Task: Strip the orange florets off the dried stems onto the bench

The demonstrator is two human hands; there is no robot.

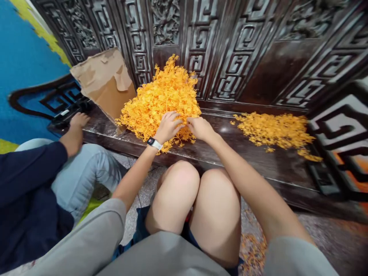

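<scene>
1. On the dark bench [287, 165], against its carved back [258, 73], sits the heap [162, 96] of small orange pieces, directly before the person; a smaller pile [276, 130] lies well apart to the right.
2. Both hands work at the heap's front right edge. The left hand [169, 124], with a watch [154, 143] at its wrist, has its fingers partly spread and bent over the pieces; whether it pinches one, I cannot tell.
3. The right hand [199, 128] is just beside it, fingers curled in, thumb and forefinger close together; anything between them is too small or too hidden to make out.
4. The pieces look thin, branching and tangled, so a light fingertip pinch should serve better than a fistful.
5. Working from the loose edge seems wise: steady the mass with one hand and tease pieces free with the other, without tugging at the middle.
6. The heap reaches the bench's front edge, so a hard pull could spill pieces; scraps [253, 245] already lie on the floor.
7. On the left, the cardboard [106, 84] leans beside the heap, and a co-worker's hand [79, 119] rests beyond it; sideways sweeps are best short there.
</scene>
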